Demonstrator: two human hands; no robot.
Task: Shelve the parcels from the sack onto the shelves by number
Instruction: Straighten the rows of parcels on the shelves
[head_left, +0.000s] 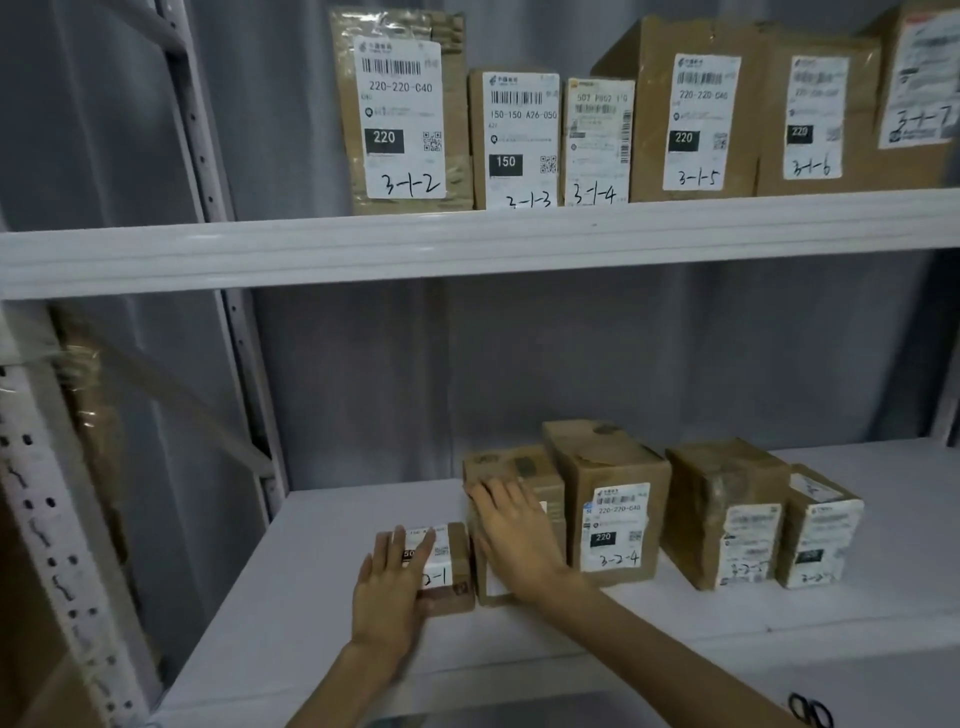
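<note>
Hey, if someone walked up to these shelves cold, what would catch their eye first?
Probably the two hands on the lower shelf: the left hand lies flat on a small parcel at the row's left end, and the right hand presses on the taller box beside it. Next, the upper shelf's upright parcels with handwritten numbers, like 3-1-2.
</note>
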